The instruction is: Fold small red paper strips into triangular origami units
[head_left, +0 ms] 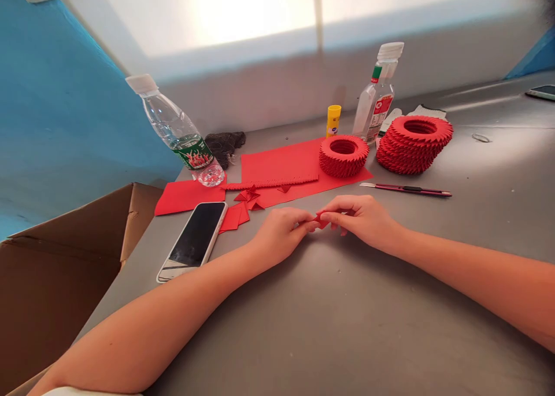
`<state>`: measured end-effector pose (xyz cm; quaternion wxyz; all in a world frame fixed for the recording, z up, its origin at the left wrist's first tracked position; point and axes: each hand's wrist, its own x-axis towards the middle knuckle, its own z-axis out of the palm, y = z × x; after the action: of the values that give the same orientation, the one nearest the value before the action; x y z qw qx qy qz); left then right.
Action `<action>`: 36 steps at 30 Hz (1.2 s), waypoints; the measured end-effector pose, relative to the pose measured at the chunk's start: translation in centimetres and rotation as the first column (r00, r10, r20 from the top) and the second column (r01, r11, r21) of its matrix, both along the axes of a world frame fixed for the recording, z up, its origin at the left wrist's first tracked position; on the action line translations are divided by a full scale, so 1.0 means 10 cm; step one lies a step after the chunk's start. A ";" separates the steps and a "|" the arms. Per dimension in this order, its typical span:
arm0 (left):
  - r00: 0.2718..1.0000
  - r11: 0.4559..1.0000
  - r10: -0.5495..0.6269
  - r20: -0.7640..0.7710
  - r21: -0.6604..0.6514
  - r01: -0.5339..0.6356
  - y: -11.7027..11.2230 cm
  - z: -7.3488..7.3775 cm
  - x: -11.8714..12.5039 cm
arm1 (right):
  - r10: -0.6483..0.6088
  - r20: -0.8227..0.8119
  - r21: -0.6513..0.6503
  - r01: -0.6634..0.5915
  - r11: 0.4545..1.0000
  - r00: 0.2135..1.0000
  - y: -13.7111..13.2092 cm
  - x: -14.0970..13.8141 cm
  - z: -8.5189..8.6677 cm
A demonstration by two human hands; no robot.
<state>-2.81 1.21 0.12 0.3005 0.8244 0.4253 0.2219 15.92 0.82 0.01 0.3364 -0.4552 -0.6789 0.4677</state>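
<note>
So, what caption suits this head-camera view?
Left hand and right hand pinch a small red paper piece at a grey table.

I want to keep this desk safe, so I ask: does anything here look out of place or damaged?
Only the utility knife: it lies beyond the right hand, seemingly with its blade out at the left end. That hand and the left hand pinch a red paper piece; nothing looks spilled or torn.
</note>
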 end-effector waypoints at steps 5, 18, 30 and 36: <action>0.999 0.999 0.007 0.032 -0.052 -0.005 -0.01 -0.01 0.02 | -0.027 -0.034 0.029 0.028 0.999 0.999 0.00 0.00 0.02; 0.963 0.963 0.172 0.209 -0.240 -0.120 0.01 -0.02 0.02 | -0.050 -0.071 -0.002 0.050 0.999 0.996 0.03 0.00 0.00; 0.914 0.890 0.090 0.396 -0.444 0.105 0.03 0.04 0.01 | -0.044 -0.145 -0.121 0.026 0.992 0.989 0.05 0.02 -0.02; 0.984 0.948 0.056 0.168 -0.320 0.001 0.02 0.06 0.00 | -0.067 -0.096 -0.147 0.052 0.988 0.993 0.09 0.03 -0.02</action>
<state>-2.84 1.37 0.69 0.4627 0.7363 0.4389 0.2262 16.23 1.69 -0.15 0.3502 -0.4743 -0.6117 0.5275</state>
